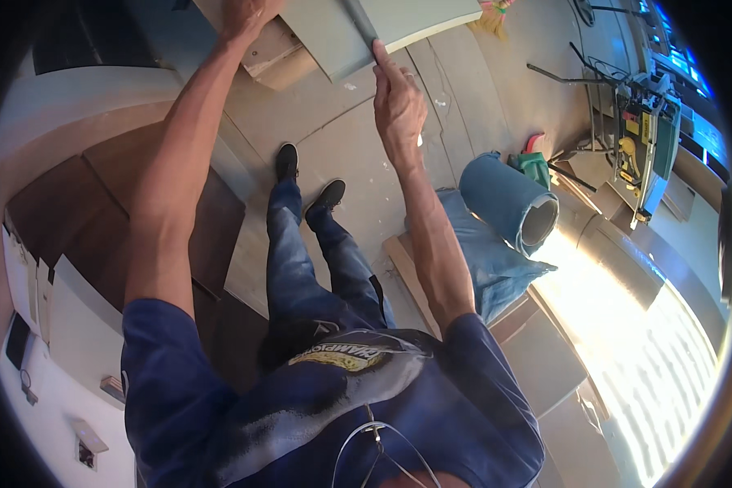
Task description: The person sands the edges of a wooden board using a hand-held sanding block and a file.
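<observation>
At the top edge, a pale grey-green panel [321, 31] shows a darker lengthwise band and a light front edge. My right hand [401, 106] reaches up to it, its index fingertip touching the panel's near edge where the band ends. The other fingers of that hand are bent, and nothing shows in them. My left hand [250, 15] is up at the top left, beside the panel and above a light wooden piece [281, 57]. The frame cuts off its fingers, so its grip is hidden.
Dark brown boards [130, 195] lie at my left. On the right are a blue drum [504, 199], a blue cloth [488, 252], a green dustpan [535, 168] and a machine on a stand [647, 138]. A broom [493, 18] is beyond the panel. Strong sunlight falls at lower right.
</observation>
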The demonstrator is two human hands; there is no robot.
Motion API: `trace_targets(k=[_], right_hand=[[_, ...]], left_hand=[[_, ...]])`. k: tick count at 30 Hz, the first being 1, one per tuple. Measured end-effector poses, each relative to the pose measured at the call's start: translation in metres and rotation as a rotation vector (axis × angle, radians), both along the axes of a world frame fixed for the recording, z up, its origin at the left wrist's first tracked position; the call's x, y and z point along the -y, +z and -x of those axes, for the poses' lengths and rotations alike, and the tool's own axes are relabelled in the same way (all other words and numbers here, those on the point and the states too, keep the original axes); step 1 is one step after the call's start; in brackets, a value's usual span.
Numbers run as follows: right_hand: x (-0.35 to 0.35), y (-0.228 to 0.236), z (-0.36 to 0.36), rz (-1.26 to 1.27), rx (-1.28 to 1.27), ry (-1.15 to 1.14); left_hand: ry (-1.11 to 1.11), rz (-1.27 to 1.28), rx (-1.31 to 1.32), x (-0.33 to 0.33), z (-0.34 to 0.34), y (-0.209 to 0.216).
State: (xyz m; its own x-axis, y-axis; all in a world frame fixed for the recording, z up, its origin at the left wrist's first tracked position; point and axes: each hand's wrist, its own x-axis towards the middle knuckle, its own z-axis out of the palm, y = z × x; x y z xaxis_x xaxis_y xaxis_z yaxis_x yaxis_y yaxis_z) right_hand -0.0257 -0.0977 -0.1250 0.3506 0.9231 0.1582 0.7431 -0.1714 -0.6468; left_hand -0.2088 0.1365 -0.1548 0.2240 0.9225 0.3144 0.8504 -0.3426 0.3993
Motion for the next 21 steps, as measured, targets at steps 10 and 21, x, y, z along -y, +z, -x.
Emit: trace_targets(k=[10, 21], right_hand=[[-0.003, 0.010, 0.014, 0.038, 0.051, -0.053], [-0.005, 0.000, 0.028, 0.009, 0.010, -0.079]], left_hand=[[-0.051, -0.151, 0.018, -0.006, -0.001, -0.013], [-0.037, -0.158, -0.017, -0.011, 0.009, -0.013]])
